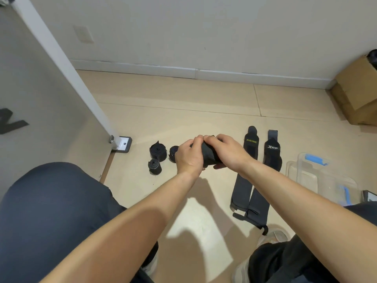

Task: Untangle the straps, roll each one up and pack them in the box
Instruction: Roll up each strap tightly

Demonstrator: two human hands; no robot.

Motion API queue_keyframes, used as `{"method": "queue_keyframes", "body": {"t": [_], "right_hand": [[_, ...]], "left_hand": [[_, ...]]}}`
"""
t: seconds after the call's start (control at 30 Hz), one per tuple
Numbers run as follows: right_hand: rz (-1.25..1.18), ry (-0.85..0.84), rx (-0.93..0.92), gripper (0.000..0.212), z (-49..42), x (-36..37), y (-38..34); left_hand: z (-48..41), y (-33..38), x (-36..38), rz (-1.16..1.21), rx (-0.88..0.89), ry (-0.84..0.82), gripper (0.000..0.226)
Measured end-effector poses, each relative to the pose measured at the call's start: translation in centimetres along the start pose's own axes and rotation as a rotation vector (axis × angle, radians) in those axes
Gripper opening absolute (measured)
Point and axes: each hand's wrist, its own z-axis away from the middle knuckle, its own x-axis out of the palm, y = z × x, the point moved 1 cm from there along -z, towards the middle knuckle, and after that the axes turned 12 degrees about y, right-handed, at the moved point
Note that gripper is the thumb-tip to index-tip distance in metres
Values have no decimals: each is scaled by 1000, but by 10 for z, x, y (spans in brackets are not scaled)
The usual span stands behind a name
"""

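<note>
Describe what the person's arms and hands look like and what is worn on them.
Both forearms are bare up to the frame edge: no sleeves are in view. The left hand and right hand wear no gloves, and no watch, ring or wristband shows on either wrist. The fingers are uncovered and no markings can be seen.

Bare forearms, dark navy trousers (51,211), pale worn sneakers (273,236).

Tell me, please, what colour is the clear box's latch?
Blue latch, seen best in the head view.
</note>
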Motion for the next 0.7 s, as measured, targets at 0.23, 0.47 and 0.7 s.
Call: {"method": "queue_keyframes", "body": {"t": [0.23, 0.47, 0.7], "right_hand": [[-173, -39, -28, 25, -22, 46, 25], [-274, -170, 192, 33, -59, 101, 59], [-285, -191, 306, 34, -108, 143, 124]], "left_hand": [[-46, -29, -25, -140, -24, 47, 47], [-94, -79, -29, -200, -128, 131, 49], [-145, -150, -18, -21, -485, 103, 35]]}}
